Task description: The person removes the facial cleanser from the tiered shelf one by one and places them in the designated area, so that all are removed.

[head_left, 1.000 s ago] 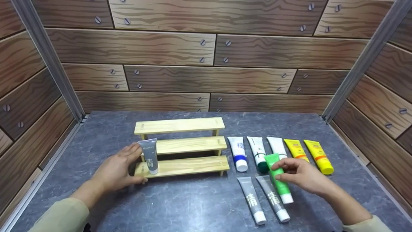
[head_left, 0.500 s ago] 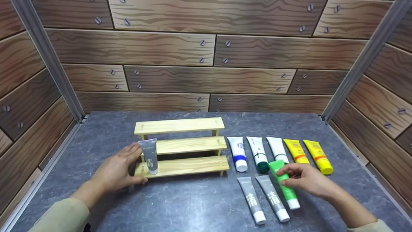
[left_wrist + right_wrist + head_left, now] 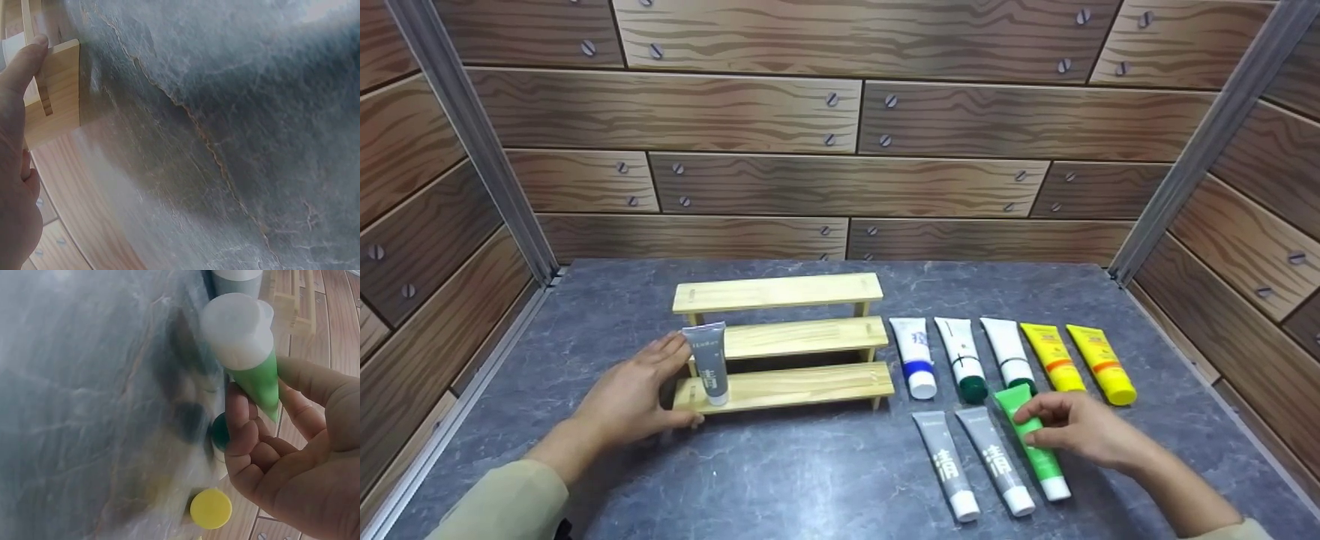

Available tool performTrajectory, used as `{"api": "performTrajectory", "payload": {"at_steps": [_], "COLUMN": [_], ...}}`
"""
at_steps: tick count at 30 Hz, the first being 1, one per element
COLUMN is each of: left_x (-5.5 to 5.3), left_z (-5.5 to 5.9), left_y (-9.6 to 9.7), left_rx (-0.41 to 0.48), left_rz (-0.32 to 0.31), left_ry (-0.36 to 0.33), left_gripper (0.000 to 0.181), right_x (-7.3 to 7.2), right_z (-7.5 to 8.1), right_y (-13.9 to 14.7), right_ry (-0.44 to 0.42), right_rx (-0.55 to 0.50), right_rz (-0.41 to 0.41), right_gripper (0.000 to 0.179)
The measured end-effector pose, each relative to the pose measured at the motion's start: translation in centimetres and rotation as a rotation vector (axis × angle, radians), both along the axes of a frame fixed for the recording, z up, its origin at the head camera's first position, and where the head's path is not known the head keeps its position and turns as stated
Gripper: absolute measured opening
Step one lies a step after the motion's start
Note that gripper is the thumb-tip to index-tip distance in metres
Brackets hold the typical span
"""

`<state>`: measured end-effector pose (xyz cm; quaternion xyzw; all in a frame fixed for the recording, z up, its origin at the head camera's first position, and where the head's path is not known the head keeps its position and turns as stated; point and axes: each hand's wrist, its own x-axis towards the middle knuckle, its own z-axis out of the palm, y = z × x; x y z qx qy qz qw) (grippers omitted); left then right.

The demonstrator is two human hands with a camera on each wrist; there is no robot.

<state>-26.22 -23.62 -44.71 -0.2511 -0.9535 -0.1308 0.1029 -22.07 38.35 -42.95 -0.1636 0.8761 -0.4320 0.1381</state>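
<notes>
My right hand (image 3: 1091,431) pinches a green squeeze tube (image 3: 1039,454) with a white cap, between thumb and fingers. It lies beside two grey tubes, the nearer one (image 3: 997,459) and the farther one (image 3: 945,465). In the right wrist view its white cap (image 3: 236,332) faces the camera. My left hand (image 3: 630,394) holds the left end of a three-step wooden rack (image 3: 810,386), thumb at the lowest step's front. The left wrist view shows that thumb against the rack's end (image 3: 62,84). A grey tube (image 3: 709,364) stands cap-down on the lowest step, at its left end.
Behind the right hand lies a row of tubes: one white with a blue band (image 3: 915,356), two white with green caps (image 3: 960,356), and two yellow ones (image 3: 1102,364). Wood-patterned walls (image 3: 780,184) enclose the grey marbled table (image 3: 780,472).
My right hand has moved the green tube toward me and to the right, off the grey tube it overlapped, to beside it. The left hand and rack have stayed still.
</notes>
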Motion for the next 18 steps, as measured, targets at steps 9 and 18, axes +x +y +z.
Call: {"api": "performTrajectory", "payload": {"at_steps": [9,18], "left_x": [0.0,0.0], "left_z": [0.1,0.0], "left_y": [0.0,0.0], "left_rx": [-0.004,-0.006], "left_rz": [0.008,0.004], "left_ry": [-0.013,-0.006], "left_gripper": [0.106,0.105], "right_x": [-0.2,-0.3], "right_z": [-0.8,-1.3], "right_y": [0.7,1.0], "right_ry": [-0.032,-0.027], "right_rx": [-0.003,0.005], "right_rz": [0.009,0.014], "right_gripper": [0.026,0.026]}}
